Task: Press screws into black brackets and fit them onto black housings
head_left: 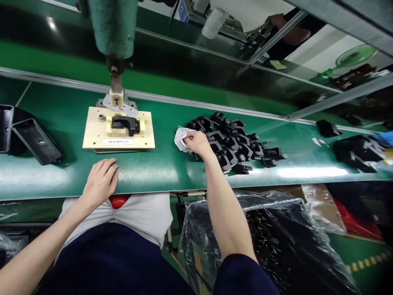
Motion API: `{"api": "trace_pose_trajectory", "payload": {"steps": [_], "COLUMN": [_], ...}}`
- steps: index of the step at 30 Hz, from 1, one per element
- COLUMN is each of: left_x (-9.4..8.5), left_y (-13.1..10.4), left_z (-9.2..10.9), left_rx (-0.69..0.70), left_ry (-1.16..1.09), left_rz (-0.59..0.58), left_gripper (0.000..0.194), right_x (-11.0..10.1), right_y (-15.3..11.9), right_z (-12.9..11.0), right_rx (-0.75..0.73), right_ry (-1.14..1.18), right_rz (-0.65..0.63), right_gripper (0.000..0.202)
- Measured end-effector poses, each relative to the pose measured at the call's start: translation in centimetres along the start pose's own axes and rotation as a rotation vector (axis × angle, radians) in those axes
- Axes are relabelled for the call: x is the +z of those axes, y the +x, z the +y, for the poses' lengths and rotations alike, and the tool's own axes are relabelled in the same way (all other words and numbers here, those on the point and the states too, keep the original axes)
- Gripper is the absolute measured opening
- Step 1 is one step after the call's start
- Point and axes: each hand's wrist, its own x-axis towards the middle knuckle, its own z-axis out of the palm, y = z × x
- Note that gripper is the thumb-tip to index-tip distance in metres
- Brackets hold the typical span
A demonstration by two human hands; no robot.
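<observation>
My left hand [102, 179] lies on the bench's front edge, fingers stretched and holding nothing. Just beyond it stands a cream fixture plate [92, 127] with a printed label. A curved black plastic part [124, 122] sits in the fixture's raised holder, under the tip of a green press-like machine [113, 28]. My right hand [197, 143] dips its pinched fingertips into a small crumpled silvery bag or dish [180, 140]; whatever they grip is hidden. Beside that hand is a loose heap of similar black parts [233, 143].
Two black casings [38, 141] lie at the far left. More black pieces [357, 149] are at the right. Below the bench, a clear plastic bag [276, 229] holds dark parts. A metal rail [184, 100] runs behind the work area; a person's arm [296, 35] shows beyond.
</observation>
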Motion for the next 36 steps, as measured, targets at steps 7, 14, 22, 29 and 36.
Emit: {"api": "trace_pose_trajectory", "payload": {"steps": [7,14,22,29,36], "left_x": [-0.2,0.2,0.3,-1.0,-4.6], "left_y": [0.1,-0.2,-0.1,0.7,3.7], "left_z": [-0.2,-0.8,-0.8,0.7,5.1], "left_rx": [0.059,0.118,0.105,0.019,0.077], "left_ry": [0.015,-0.016,-0.049,-0.323,-0.609], "left_rz": [0.042,0.077,0.085,0.106,0.232], "left_gripper": [0.015,0.014,0.015,0.011,0.023], "right_x": [0.1,-0.7,-0.6,-0.2,3.5], "right_y": [-0.1,-1.3,-2.4,-7.2,-13.4], "right_z": [0.4,2.2,3.0,-1.3,-9.0], "right_rx": [-0.035,0.017,0.128,0.119,0.234], "right_ry": [0.167,0.396,0.936,1.338,1.707], "right_rz": [0.013,0.261,0.366,0.157,-0.471], "right_gripper": [0.011,0.015,0.011,0.017,0.014]}}
